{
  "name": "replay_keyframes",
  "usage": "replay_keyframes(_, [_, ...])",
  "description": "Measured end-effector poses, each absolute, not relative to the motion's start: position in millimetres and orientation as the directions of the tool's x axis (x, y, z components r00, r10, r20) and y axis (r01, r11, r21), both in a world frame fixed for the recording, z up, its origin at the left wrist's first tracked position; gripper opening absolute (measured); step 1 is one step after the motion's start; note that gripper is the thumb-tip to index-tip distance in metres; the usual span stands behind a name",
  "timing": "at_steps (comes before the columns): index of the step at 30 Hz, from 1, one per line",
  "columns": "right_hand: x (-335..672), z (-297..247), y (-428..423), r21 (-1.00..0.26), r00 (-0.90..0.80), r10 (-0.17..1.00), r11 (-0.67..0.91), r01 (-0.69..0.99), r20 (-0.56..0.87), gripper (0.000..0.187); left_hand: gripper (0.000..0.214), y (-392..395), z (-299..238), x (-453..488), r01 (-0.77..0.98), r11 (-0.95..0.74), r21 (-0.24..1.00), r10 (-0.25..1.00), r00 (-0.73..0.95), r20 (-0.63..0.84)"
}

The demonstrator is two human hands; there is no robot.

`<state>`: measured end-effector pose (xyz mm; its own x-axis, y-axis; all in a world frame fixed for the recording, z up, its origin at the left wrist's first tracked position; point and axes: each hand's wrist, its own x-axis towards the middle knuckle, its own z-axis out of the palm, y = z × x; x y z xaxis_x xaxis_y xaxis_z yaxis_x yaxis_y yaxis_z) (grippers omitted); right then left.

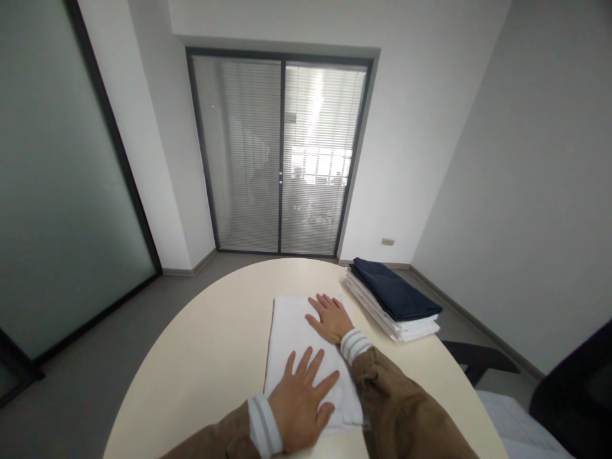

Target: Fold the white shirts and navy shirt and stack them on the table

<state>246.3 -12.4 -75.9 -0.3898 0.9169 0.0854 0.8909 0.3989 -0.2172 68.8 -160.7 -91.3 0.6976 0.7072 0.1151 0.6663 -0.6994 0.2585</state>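
A folded white cloth (287,325) lies flat on the round, cream-coloured table (205,357). My left hand (301,401) rests palm down on its near part, fingers spread. Farther up, my right hand (329,319) presses flat on the cloth's far right corner, its fingers also stretched out. Neither hand grips anything. Beside my right hand, at the table's right edge, sits a stack of folded white cloths (373,306) with a folded navy blue cloth (396,290) on top.
A dark office chair (578,389) stands at the right, with white material (516,424) on or near it. Beyond the table is a glass sliding door (282,159) with blinds. A frosted glass panel (62,178) is at the left.
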Motion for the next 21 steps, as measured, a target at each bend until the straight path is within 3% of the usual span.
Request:
replay_keyframes(4, [252, -86, -7, -0.189, -0.198, 0.976, 0.212, 0.959, 0.089, 0.078, 0.058, -162, -85, 70, 0.665, -0.693, 0.278, 0.711, 0.695, 0.112])
replay_keyframes(8, [253, -94, -6, -0.191, -0.202, 0.976, 0.214, 0.958, 0.082, 0.079, 0.053, -136, -65, 68, 0.633, -0.707, 0.316, 0.691, 0.712, 0.121])
replay_keyframes(10, [252, -96, -7, -0.194, -0.207, 0.974, 0.222, 0.956, 0.095, 0.079, 0.044, -107, -59, 61, 0.675, -0.655, 0.341, 0.751, 0.632, 0.192])
replay_keyframes(13, [251, -96, -10, -0.205, -0.199, 0.974, 0.218, 0.954, 0.109, 0.08, 0.054, -61, -67, 46, 0.803, -0.519, 0.294, 0.847, 0.437, 0.302])
replay_keyframes(17, [260, -91, -9, -0.253, -0.244, 0.97, 0.241, 0.937, 0.023, 0.086, 0.062, -25, -95, 30, 0.898, -0.326, 0.294, 0.945, 0.305, 0.118])
replay_keyframes(19, [268, -88, -9, -0.29, -0.299, 0.954, 0.281, 0.915, -0.017, 0.087, 0.063, -21, -104, 28, 0.907, -0.318, 0.278, 0.948, 0.3, 0.105])
replay_keyframes(21, [273, -88, -10, -0.313, -0.309, 0.95, 0.303, 0.9, 0.029, 0.08, 0.063, -22, -108, 28, 0.909, -0.32, 0.269, 0.947, 0.295, 0.128])
